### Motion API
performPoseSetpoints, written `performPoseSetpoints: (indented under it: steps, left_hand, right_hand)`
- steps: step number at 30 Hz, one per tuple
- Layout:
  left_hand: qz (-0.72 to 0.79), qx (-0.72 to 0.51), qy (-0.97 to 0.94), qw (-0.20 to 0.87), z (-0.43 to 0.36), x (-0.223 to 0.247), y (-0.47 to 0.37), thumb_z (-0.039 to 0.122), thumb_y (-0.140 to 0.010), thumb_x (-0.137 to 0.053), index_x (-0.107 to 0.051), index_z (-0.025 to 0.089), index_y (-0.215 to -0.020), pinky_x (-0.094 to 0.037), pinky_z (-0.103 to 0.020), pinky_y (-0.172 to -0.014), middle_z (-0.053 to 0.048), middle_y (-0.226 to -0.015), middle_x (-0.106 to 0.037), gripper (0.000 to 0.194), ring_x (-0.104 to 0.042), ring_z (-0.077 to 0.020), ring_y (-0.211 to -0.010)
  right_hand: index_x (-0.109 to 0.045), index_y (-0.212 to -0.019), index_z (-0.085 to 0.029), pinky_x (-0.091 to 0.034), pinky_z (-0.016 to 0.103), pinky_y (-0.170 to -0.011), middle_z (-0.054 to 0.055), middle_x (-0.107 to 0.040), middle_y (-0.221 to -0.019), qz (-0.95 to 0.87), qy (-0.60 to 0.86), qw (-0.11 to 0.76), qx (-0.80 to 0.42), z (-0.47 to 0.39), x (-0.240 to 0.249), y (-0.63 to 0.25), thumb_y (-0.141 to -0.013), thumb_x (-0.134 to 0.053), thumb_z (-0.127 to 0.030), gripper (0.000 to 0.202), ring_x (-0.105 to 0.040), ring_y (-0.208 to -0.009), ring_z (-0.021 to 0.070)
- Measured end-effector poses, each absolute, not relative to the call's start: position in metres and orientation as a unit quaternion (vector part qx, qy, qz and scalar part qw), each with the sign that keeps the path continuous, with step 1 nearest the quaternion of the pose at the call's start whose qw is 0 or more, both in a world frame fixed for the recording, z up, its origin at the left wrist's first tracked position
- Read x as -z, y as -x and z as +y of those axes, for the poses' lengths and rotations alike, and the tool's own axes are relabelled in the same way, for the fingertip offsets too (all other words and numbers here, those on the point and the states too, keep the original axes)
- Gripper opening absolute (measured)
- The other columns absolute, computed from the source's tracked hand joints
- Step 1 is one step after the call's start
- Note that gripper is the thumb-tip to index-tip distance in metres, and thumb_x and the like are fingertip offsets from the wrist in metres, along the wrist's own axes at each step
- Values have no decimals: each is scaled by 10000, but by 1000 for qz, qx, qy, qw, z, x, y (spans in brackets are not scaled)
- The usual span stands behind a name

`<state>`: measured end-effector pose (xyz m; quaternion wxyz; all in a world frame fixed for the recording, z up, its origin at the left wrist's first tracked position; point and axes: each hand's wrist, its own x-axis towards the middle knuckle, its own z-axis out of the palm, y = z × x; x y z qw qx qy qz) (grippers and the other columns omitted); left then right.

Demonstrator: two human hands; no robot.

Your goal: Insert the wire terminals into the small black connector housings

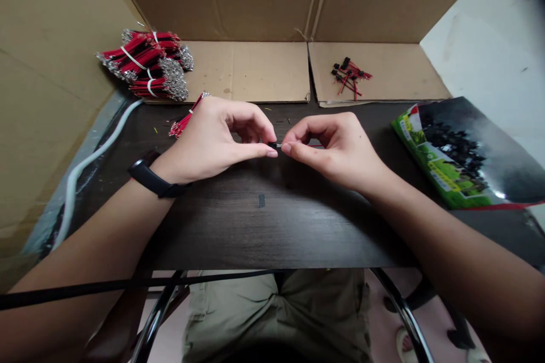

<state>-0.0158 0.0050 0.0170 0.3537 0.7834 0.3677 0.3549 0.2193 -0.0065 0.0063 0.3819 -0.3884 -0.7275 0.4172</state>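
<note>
Above the dark table, my left hand (230, 136) pinches a small black connector piece (272, 146) between thumb and forefinger. Facing it, my right hand (327, 144) is closed on a thin wire (315, 146), reddish where it shows behind the fingers. A silvery metal end (279, 146) bridges the small gap between the fingertips; whether it sits inside the black piece is too small to tell. Partly behind my left hand lies a small bundle of red wires (182, 123).
Tied bundles of red and black wires (147, 65) lie on cardboard at the back left. Several finished-looking wires with black ends (349, 76) rest on the right cardboard (395, 68). A plastic bag of black pieces (464, 153) is at the right. A white cable (80, 164) runs along the left.
</note>
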Motion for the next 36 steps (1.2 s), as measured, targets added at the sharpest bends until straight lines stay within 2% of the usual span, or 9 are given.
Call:
performPoseSetpoints:
  steps: [7, 12, 18, 26, 33, 36]
  left_hand:
    - [361, -366, -786, 343, 5, -13, 16, 221, -775, -930, -810, 228, -821, -544, -269, -575, -14, -747, -763, 129, -686, -159, -634]
    - [357, -396, -769, 353, 7, -12, 17, 207, -761, -955, -811, 225, -815, -587, -269, -612, -19, -809, -799, 155, -727, -164, -667]
    - [355, -405, -764, 356, 8, -10, 17, 179, -746, -965, -815, 229, -808, -593, -272, -615, -8, -805, -804, 170, -738, -169, -666]
    - [356, -419, -749, 369, 6, -8, 10, 145, -752, -947, -820, 221, -821, -626, -264, -645, -7, -799, -810, 163, -760, -170, -684]
    - [361, -422, -750, 360, 5, -9, 11, 139, -782, -940, -848, 235, -940, -651, -251, -723, 5, -852, -818, 206, -777, -161, -746]
    - [377, -425, -750, 338, 4, -10, 13, 145, -811, -921, -857, 233, -946, -655, -237, -734, 5, -871, -823, 174, -778, -148, -753]
  right_hand:
    - [-813, -811, -131, -372, 262, -599, 14, -716, -701, -693, 421, 384, -442, -8, -1, -215, -869, -801, -243, 127, -536, -633, 109]
    - [-810, -843, -138, -453, 273, -680, 28, -733, -769, -626, 408, 409, -524, -9, 5, -213, -872, -818, -273, 139, -594, -712, 130]
    - [-815, -844, -134, -429, 280, -667, 39, -744, -777, -657, 402, 421, -479, -9, 4, -213, -872, -859, -356, 229, -586, -711, 134]
    - [-817, -838, -135, -407, 275, -644, 37, -742, -773, -648, 420, 416, -481, -11, 4, -212, -876, -839, -337, 207, -567, -696, 129]
    - [-787, -817, -146, -329, 277, -588, 16, -669, -717, -615, 443, 430, -491, -8, 8, -213, -810, -924, -550, 426, -494, -655, 116]
    - [-765, -833, -152, -378, 275, -632, 15, -677, -757, -614, 426, 441, -497, -9, 5, -212, -857, -893, -501, 372, -529, -693, 122]
